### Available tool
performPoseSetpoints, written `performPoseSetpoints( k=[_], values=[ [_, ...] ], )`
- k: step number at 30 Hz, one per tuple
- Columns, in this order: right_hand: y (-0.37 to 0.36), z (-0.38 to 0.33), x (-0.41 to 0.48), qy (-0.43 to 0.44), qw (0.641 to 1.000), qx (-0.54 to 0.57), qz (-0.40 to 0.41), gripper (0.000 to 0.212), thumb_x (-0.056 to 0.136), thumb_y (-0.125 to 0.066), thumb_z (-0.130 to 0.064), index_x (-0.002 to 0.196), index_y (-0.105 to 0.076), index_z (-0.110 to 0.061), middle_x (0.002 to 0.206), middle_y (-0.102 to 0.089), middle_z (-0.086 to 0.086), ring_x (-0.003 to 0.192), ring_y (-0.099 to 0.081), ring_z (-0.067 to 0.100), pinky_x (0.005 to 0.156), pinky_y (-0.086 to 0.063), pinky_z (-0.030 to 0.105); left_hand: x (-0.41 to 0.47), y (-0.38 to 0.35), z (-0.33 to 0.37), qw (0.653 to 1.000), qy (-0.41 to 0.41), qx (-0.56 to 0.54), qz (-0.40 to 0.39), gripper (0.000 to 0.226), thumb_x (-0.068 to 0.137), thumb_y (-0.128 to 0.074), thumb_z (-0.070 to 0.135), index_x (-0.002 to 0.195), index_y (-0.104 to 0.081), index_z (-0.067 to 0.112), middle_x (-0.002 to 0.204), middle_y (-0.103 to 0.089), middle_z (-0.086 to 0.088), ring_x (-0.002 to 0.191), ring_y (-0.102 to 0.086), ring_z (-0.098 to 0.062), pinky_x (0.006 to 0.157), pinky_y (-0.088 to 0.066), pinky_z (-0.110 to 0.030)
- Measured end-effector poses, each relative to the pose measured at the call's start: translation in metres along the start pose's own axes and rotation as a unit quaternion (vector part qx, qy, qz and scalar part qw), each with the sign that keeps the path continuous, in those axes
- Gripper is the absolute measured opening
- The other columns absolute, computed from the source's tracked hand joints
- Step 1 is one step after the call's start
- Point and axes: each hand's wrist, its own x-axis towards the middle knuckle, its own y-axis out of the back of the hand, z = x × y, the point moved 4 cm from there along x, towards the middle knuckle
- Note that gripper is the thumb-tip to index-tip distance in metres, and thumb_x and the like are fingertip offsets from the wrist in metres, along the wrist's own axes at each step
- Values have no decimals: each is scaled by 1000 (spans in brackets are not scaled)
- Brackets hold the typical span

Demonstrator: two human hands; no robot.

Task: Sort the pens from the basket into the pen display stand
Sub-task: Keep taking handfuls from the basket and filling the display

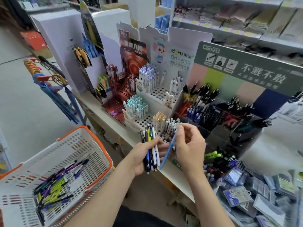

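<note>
Head camera, looking down over a stationery shop counter: a person sorting pens is partway through the job, to judge by what lies where. The left hand (142, 156) is wrapped around a bundle of pens (151, 145), a handful of mixed blue, white, yellow and dark barrels standing roughly upright with their tips pointing down. The right hand (191, 145) pinches the upper end of a light blue pen (167, 152) between thumb and fingertips; the pen slants down towards the bundle, just in front of the pen display stand (157, 93), and is not yet set in any slot. Which slot it is meant for cannot be told. At lower left, the white basket (105, 150) with an orange rim holds a loose heap of pens (54, 184) in purple, yellow, blue and black, so much of the sorting is left. On the stand's white perforated tiers, clusters of white pens with teal caps (136, 106) and with blue caps (147, 73) stand in rows, while many holes around them show open. To the right, dark compartments (213, 117) hold black, blue and red pens. Packaged goods (246, 190) lie at lower right.
</note>
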Motion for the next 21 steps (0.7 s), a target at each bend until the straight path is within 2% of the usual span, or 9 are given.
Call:
performPoseSetpoints(
  k=[2, 3, 5, 7, 9, 12, 15, 18, 21],
  values=[
    [-10, 8, 1, -10, 996, -50, -80, 9, 105, -66, -24, 99, -73, -23, 78, -72, -11, 71, -70, 4, 62, -54, 20, -4, -2, 1, 999, 18, 27, -36, 33, 100, -72, 33, 115, -72, 5, 123, -72, -25, 115, -70, -42, 89, -62, -47],
    [-15, 13, 0, -25, 992, -61, -105, 9, 104, -68, -27, 98, -74, -27, 79, -73, -12, 73, -72, 4, 65, -58, 24, -6, -3, 2, 998, 21, 39, -52, 37, 100, -73, 36, 119, -72, 4, 124, -71, -25, 117, -68, -43, 95, -60, -49],
    [-23, 24, -3, -65, 988, -63, -126, 7, 101, -71, -35, 95, -76, -34, 81, -75, -13, 74, -75, 12, 67, -64, 42, -8, -4, 1, 997, 18, 41, -60, 42, 101, -72, 34, 127, -71, 0, 125, -70, -25, 117, -68, -41, 103, -56, -51],
    [-28, 31, -4, -96, 986, -58, -125, 8, 99, -73, -37, 93, -78, -34, 80, -76, -13, 73, -75, 13, 68, -65, 47, -10, -3, 1, 998, 6, 44, -54, 49, 99, -76, 33, 131, -69, -2, 123, -71, -25, 106, -72, -36, 97, -58, -46],
    [-30, 34, -3, -130, 980, -45, -141, 10, 99, -73, -38, 93, -78, -31, 79, -77, -10, 72, -75, 11, 74, -65, 46, -12, -1, 1, 996, 1, 68, -54, 51, 94, -81, 36, 124, -69, -4, 111, -72, -21, 90, -71, -27, 80, -60, -38],
    [-34, 38, -3, -199, 960, -7, -196, 20, 98, -73, -44, 92, -82, -28, 83, -80, -2, 78, -77, 18, 83, -64, 54, -19, -1, 4, 993, 11, 97, -72, 30, 101, -72, 32, 113, -67, 5, 91, -68, -8, 77, -67, -19, 65, -58, -31],
    [-34, 42, -1, -233, 957, -11, -175, 21, 93, -75, -43, 84, -84, -27, 79, -79, 3, 78, -76, 27, 85, -63, 59, -21, -4, 4, 990, 11, 111, -81, 21, 103, -69, 23, 114, -66, 6, 89, -68, -7, 76, -67, -17, 62, -57, -28],
    [-32, 38, 2, -222, 965, -52, -129, 26, 90, -71, -35, 69, -79, -23, 66, -74, 3, 72, -74, 32, 79, -64, 54, -20, -5, 4, 988, 12, 126, -85, 17, 102, -70, 19, 113, -67, 6, 89, -68, -8, 77, -68, -18, 62, -57, -27],
    [-29, 31, 3, -181, 971, -128, -94, 36, 88, -61, -24, 56, -61, -9, 52, -58, 8, 53, -53, 20, 66, -56, 48, -21, -10, 2, 984, 32, 130, -116, 17, 102, -71, 18, 110, -65, 4, 87, -65, -9, 79, -67, -21, 64, -58, -28]
  ],
)
